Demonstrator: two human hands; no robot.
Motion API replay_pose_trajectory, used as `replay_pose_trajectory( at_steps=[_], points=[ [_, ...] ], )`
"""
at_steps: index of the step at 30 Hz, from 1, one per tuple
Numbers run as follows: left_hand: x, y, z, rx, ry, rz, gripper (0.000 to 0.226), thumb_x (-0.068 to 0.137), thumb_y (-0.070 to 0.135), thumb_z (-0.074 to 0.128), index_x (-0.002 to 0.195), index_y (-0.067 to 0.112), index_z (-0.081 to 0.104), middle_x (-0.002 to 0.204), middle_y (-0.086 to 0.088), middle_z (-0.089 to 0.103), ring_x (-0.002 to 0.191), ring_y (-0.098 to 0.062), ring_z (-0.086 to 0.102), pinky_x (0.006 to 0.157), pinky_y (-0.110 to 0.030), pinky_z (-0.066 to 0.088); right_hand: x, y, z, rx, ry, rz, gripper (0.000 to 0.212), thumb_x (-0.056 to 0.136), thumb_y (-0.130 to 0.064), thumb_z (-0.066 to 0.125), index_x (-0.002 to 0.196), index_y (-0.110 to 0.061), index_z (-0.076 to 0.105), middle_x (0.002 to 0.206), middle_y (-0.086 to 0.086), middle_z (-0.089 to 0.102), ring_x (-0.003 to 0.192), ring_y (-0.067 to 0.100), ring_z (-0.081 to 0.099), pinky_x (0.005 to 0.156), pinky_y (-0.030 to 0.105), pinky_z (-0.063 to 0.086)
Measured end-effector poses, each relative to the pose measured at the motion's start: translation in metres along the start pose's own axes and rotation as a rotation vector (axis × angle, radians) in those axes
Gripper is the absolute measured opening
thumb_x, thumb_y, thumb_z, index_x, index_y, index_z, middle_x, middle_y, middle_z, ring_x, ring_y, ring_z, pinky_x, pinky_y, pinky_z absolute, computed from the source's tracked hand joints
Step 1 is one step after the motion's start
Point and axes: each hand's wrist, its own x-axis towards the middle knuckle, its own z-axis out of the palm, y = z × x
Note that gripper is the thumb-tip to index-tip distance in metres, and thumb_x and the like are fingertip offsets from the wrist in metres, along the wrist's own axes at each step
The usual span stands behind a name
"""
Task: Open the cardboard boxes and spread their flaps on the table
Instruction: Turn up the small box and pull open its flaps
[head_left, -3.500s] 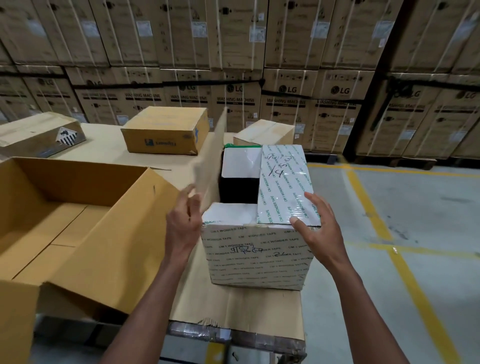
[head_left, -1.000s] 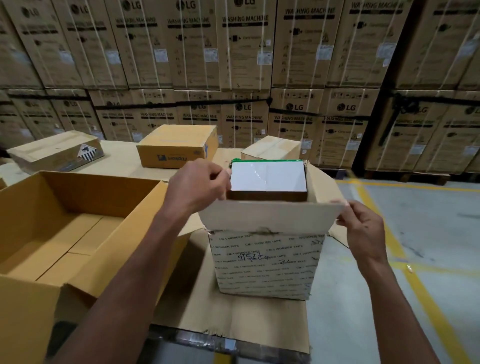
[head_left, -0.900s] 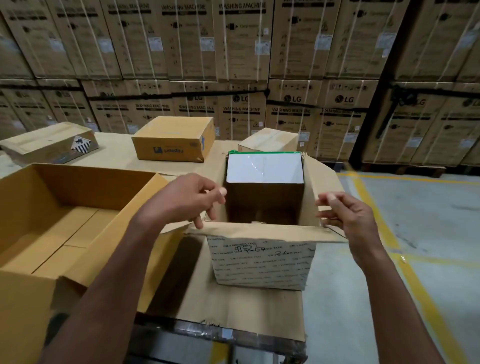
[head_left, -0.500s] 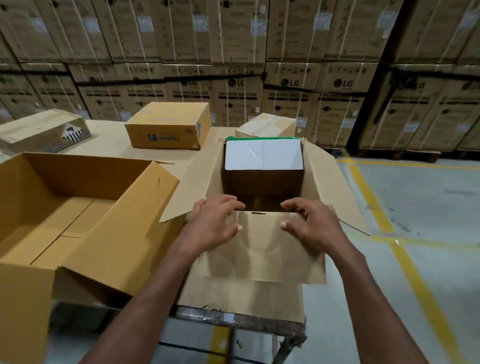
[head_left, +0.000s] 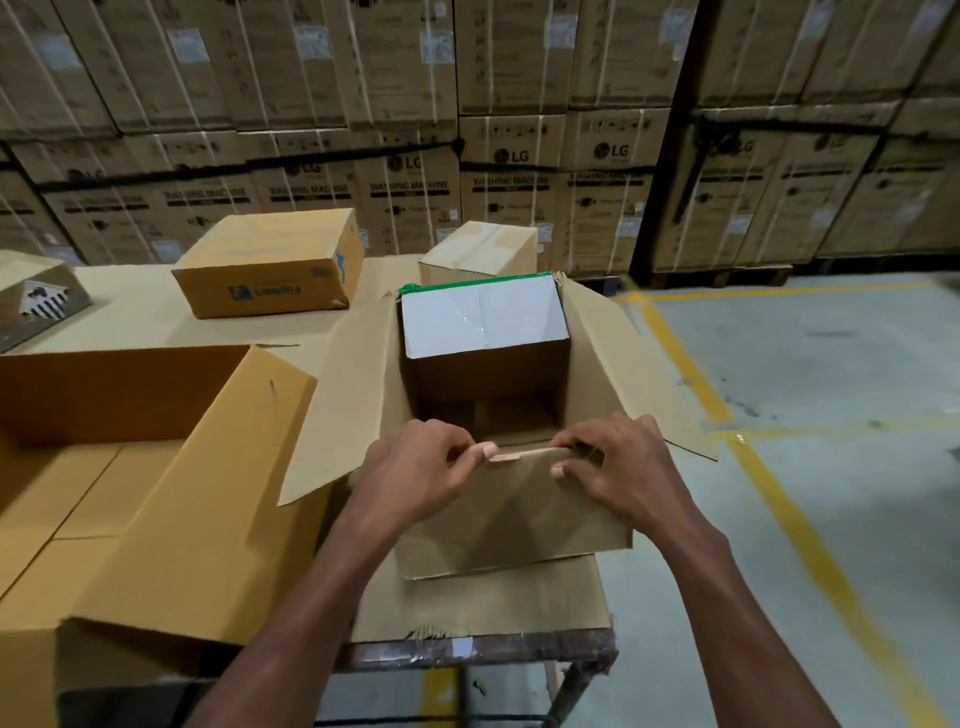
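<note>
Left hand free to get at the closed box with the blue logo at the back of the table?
Probably not right now. The left hand grips the near flap of the open box, and the closed box sits far back. The table between them is bare, so nothing blocks it once it lets go.

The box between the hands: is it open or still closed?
Open. The box's side flaps splay outward, its dark inside shows, and both hands, left and right, grip the near flap, folded down.
</note>
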Motion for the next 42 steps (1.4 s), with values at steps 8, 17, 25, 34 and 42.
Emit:
replay_pose_trajectory(
  at_steps=[8, 17, 25, 34, 42],
  points=[
    [0.04, -0.005, -0.017, -0.205, -0.294, -0.008, 0.033, 0.103, 0.049, 0.05, 0.093, 0.03, 0.075, 0.076, 0.01, 0.075, 0.065, -0.006, 0.07, 0.07, -0.034, 0.058, -0.04, -0.017, -0.006, 0.04, -0.065, -0.001, 0.024, 0.081, -0.043, 0.079, 0.105, -0.041, 0.076, 0.09, -0.03, 0.056, 0.084, -0.007, 0.042, 0.072, 0.015, 0.03],
    [0.15, -0.053, 0.045, 0.175, -0.623, -0.239, 0.064, 0.105, 0.046, 0.044, 0.157, 0.011, 0.032, 0.162, -0.011, 0.035, 0.147, -0.031, 0.036, 0.119, -0.044, 0.033, -0.048, -0.023, -0.006, 0.075, -0.135, -0.049, 0.018, 0.082, -0.048, 0.075, 0.1, -0.044, 0.072, 0.095, -0.03, 0.065, 0.088, -0.009, 0.048, 0.079, 0.015, 0.031],
    [0.172, -0.029, -0.011, 0.221, 0.115, -0.251, 0.059, 0.093, 0.061, 0.053, 0.134, 0.019, 0.054, 0.139, -0.009, 0.057, 0.132, -0.033, 0.049, 0.116, -0.06, 0.027, -0.047, -0.017, 0.002, 0.08, -0.051, -0.086, 0.029, 0.075, -0.064, 0.059, 0.095, -0.046, 0.07, 0.082, -0.041, 0.056, 0.083, -0.009, 0.051, 0.079, 0.018, 0.033],
    [0.244, -0.061, -0.009, 0.128, 0.159, -0.158, 0.065, 0.093, 0.043, 0.064, 0.151, 0.03, 0.037, 0.164, -0.003, 0.027, 0.151, -0.031, 0.022, 0.119, -0.066, 0.01, -0.045, -0.012, 0.007, 0.062, 0.032, -0.092, 0.028, 0.07, -0.057, 0.068, 0.095, -0.046, 0.066, 0.087, -0.034, 0.065, 0.079, -0.007, 0.05, 0.073, 0.022, 0.039],
    [0.251, -0.084, 0.021, 0.136, -0.013, -0.23, 0.071, 0.093, 0.047, 0.063, 0.155, 0.033, 0.031, 0.157, -0.007, 0.039, 0.146, -0.034, 0.029, 0.118, -0.066, 0.014, -0.047, -0.013, 0.014, 0.058, 0.082, -0.056, 0.029, 0.07, -0.057, 0.069, 0.097, -0.048, 0.064, 0.091, -0.038, 0.063, 0.083, -0.008, 0.048, 0.08, 0.018, 0.033]
  ],
)
